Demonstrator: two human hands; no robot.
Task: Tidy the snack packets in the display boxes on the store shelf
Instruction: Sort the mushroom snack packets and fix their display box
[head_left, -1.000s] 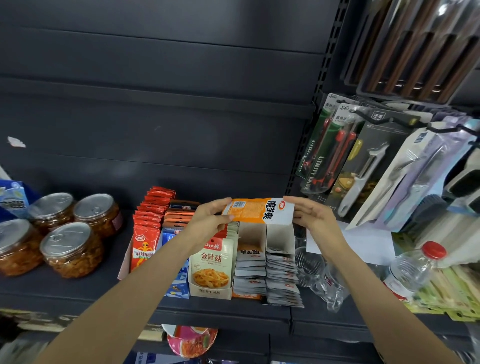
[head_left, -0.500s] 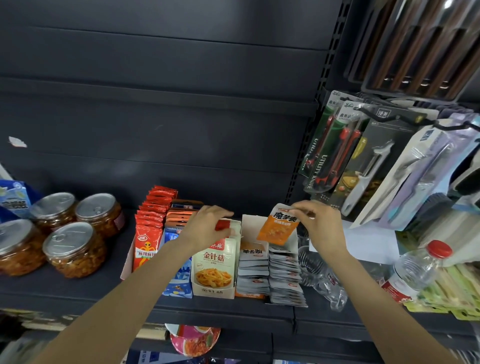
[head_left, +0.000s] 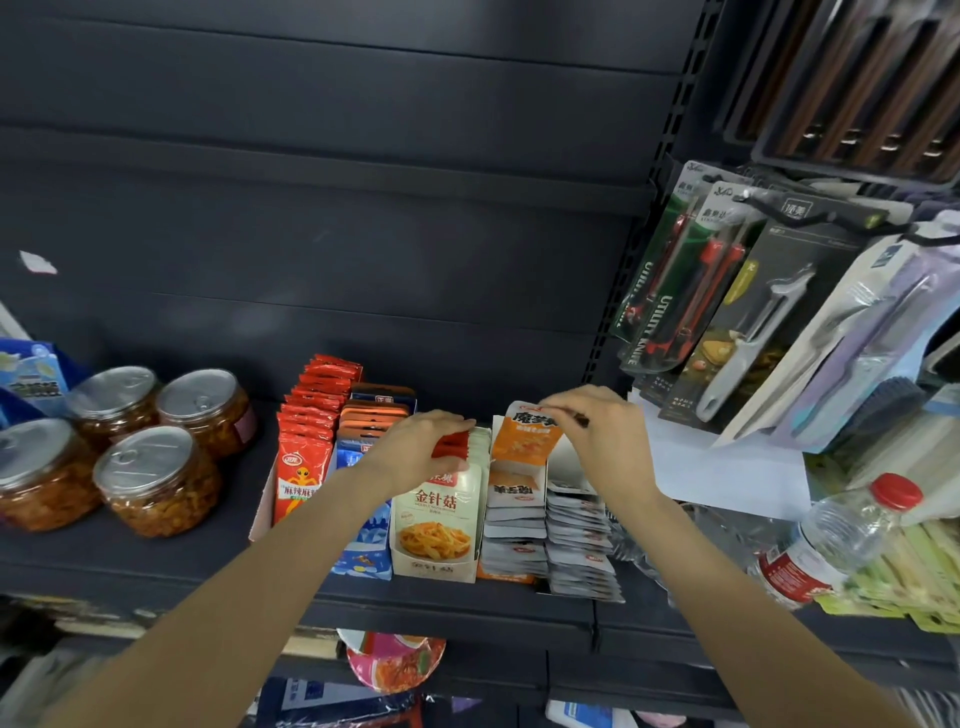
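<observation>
Above the orange-fronted display box (head_left: 506, 519) on the dark shelf (head_left: 156, 566), one orange snack packet (head_left: 523, 435) stands upright, pinched at its top by the right hand (head_left: 597, 431). The left hand (head_left: 421, 447) curls over the red packets (head_left: 452, 447) in the enoki-mushroom box (head_left: 436, 525). Four lidded jars (head_left: 156, 480) stand to the left, one water bottle (head_left: 841, 540) to the right, and carded utility knives (head_left: 670, 291) hang beyond.

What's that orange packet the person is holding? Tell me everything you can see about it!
The orange packet is a small, shiny, flat pouch with a white top band carrying dark Chinese characters and a picture of pale food strips lower down. It stands upright, slightly tilted, at the back of a white display box. The right hand pinches its top edge. Grey-and-white packets of the same kind lie stacked in front of it.
</observation>
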